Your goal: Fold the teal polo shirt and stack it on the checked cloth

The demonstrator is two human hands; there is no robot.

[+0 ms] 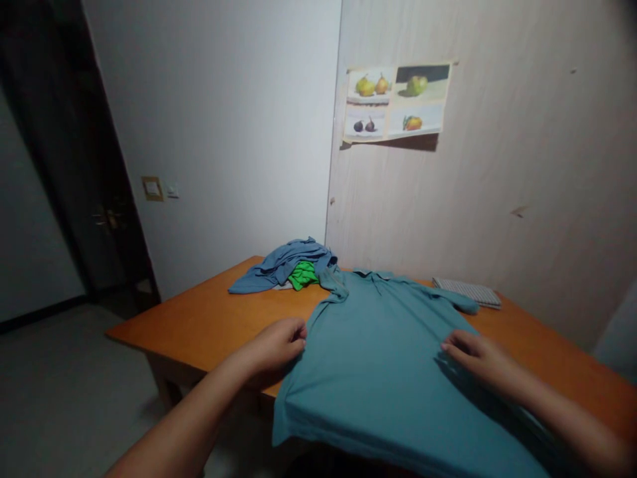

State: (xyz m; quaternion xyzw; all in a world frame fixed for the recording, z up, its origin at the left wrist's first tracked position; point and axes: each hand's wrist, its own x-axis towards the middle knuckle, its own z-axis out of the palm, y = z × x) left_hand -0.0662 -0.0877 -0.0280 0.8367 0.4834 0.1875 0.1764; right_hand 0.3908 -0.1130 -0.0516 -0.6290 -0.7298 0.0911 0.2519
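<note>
A teal collared shirt (368,358) lies spread out, its collar toward the wall and its hem hanging over the near edge of the table. My left hand (283,342) is closed at the shirt's left side edge; whether cloth is between its fingers is hidden. Over the right side of the shirt, my right hand (468,352) has its fingers curled in toward the thumb. A dark shadow falls on the cloth beneath it, and no fabric shows in its fingers. The shirt's left sleeve in view is bunched, while the right one stretches outward.
On the orange-brown table (199,328), a heap of blue clothing (293,255) with a bright green cloth (303,275) touches the shirt's bunched sleeve. A folded striped cloth (468,292) lies at the back right. Behind stands a wall with a fruit poster (395,103).
</note>
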